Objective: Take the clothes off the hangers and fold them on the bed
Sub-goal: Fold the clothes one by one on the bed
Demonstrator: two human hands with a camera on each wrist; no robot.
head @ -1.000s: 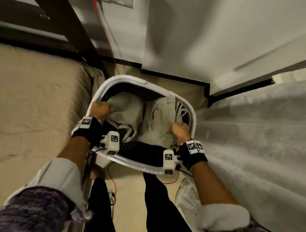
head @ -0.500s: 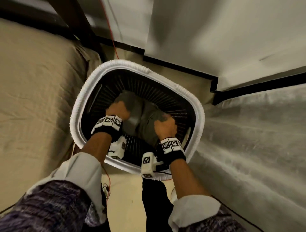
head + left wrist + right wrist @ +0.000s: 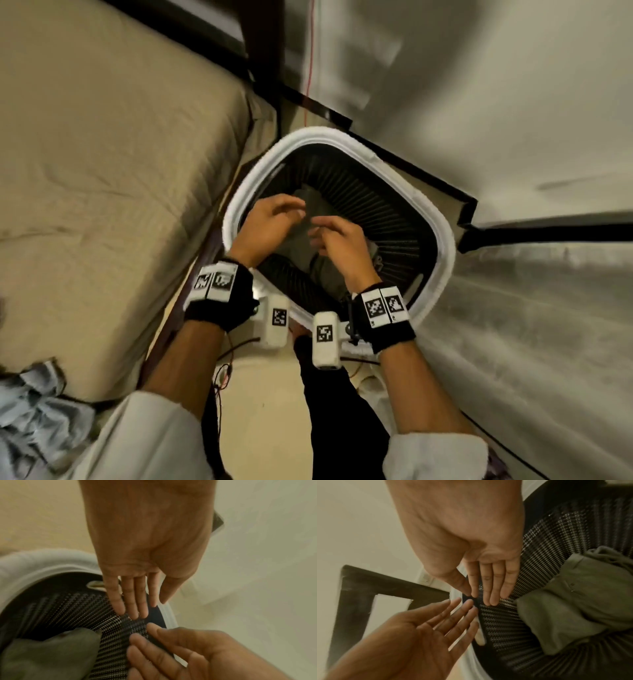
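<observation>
A black mesh laundry basket [image 3: 394,219] with a padded white rim stands on the floor between the bed [image 3: 102,171] on the left and a pale, blurred surface [image 3: 531,325] on the right. Olive-grey clothes [image 3: 322,274] lie bunched at the bottom of the basket, partly hidden from the head camera by the hands; the right wrist view shows the same folded fabric [image 3: 573,601] resting against the mesh wall. The left hand [image 3: 265,226] and the right hand [image 3: 342,246] hover side by side above the basket opening, near each other and apart from the fabric. Both hands are empty. The left wrist view shows the left hand [image 3: 149,547] with palm exposed and fingers [image 3: 130,599] straight and close together, pointing down toward the mesh. The right wrist view shows the right hand [image 3: 467,534] in the same condition, its fingers [image 3: 496,585] extended and slightly parted, with thumb alongside. In each wrist view the opposite hand appears at the lower edge with fingers loosely spread. Each wrist carries a black strap with printed markers and a white camera block [image 3: 275,320]. A red cable [image 3: 310,51] runs down the wall [image 3: 479,102] behind the basket. A patterned blue-grey cloth [image 3: 30,421] lies at the near corner of the bed. No hanger is in view.
</observation>
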